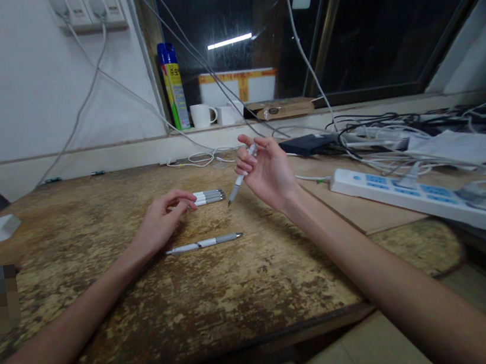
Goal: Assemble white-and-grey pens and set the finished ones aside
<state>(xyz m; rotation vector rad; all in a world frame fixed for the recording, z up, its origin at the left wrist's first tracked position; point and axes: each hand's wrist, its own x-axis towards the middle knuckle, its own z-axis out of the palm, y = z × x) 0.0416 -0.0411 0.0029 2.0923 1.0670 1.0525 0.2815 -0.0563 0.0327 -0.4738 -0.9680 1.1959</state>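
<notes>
On the worn wooden table [117,282], several white-and-grey pens [209,197] lie side by side in a row. My left hand [169,212] rests over their left ends, fingers bent around them and thumb on the near side; those ends are hidden beneath it. Raised just right of the row, my right hand [263,164] has its palm turned up and its fingers closed around a white-and-grey pen [237,187], tip pointing down and left. Another pen [206,243] lies alone, nearer to me, roughly parallel to the row.
A white power strip [419,197] with plugs sits at the right, by a thin brown board [352,197] and tangled cables [379,128]. A dark flat box [310,144] lies behind my right hand. The sill holds a spray can [174,89] and a white mug [202,115].
</notes>
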